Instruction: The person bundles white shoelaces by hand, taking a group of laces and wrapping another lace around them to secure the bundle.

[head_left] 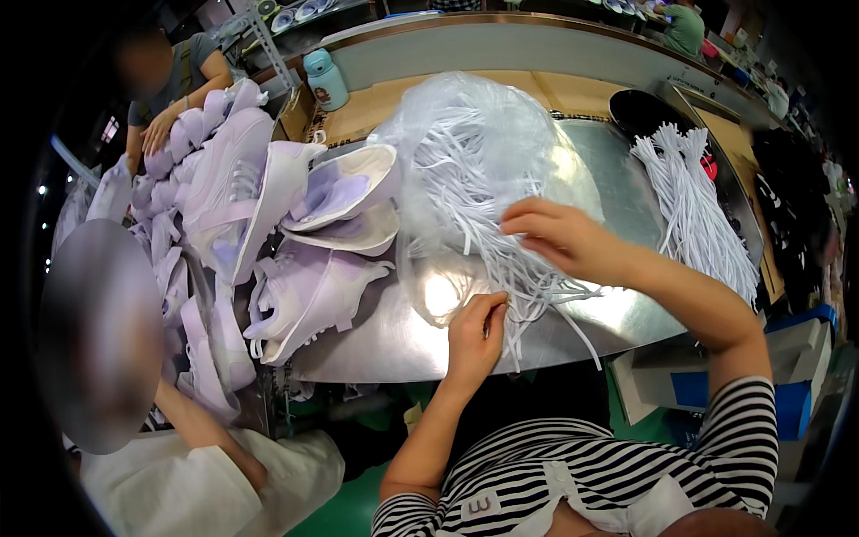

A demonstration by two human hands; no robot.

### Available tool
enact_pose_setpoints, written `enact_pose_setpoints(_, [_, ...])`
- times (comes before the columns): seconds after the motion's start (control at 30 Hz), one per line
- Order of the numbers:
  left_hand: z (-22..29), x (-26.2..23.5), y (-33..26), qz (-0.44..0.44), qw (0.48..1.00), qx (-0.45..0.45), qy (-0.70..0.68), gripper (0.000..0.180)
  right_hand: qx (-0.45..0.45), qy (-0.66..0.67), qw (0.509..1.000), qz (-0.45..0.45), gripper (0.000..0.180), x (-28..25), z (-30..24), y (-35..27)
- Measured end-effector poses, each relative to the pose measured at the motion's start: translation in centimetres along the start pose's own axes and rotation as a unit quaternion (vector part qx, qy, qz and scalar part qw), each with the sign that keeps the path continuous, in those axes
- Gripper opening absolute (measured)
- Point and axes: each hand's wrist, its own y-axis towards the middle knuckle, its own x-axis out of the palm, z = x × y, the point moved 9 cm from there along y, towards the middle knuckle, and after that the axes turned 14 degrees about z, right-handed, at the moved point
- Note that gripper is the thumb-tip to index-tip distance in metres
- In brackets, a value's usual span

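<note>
White shoelaces (456, 174) lie in a loose tangle inside and spilling out of a clear plastic bag (528, 116) on the metal table. My left hand (474, 340) is closed at the near edge of the tangle, its fingertips beside the loose lace ends. What it holds, if anything, is hidden in the curled fingers. Over the right side of the same laces hovers my right hand (573, 240), fingers stretched out and slightly apart, with nothing seen gripped in them. Several pale lilac shoe uppers (313, 295) lie left of the bag, some partly stacked.
A second bundle of white laces (693, 206) lies at the right, next to a black round dish (640, 112). Behind the shoes stands a light blue bottle (325, 80). Two co-workers are at the left; one person's hand (159, 130) rests on the shoe pile. Bins (778, 367) stand below right.
</note>
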Motion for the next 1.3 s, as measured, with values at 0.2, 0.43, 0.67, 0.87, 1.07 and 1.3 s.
enact_pose_setpoints(0.2, [0.2,0.4,0.2,-0.005,0.999,0.043,0.018,0.011,0.111,-0.156,0.981,0.024,0.02,6.4,8.6,4.9])
enact_pose_setpoints(0.43, [0.3,-0.3,0.0,0.006,0.997,0.074,0.035,0.011,0.17,-0.222,0.96,-0.02,0.02,2.5,10.5,2.3])
enact_pose_setpoints(0.67, [1.0,-0.3,-0.1,-0.009,0.998,0.064,0.018,0.012,0.083,-0.148,0.982,0.084,0.023,-3.9,5.3,1.8])
enact_pose_setpoints(0.87, [0.7,0.1,-0.4,-0.006,0.996,0.08,0.025,0.012,0.056,-0.164,0.979,0.109,0.024,0.3,8.4,1.5])
enact_pose_setpoints(1.07, [1.1,0.9,-0.6,-0.007,0.996,0.08,0.03,0.012,0.108,-0.405,0.906,0.054,0.029,-5.9,15.7,-1.9])
enact_pose_setpoints(1.3, [1.3,-0.2,-0.6,0.037,0.997,0.058,0.025,0.012,-0.004,-0.275,0.952,0.132,0.02,-2.4,10.3,-1.3])
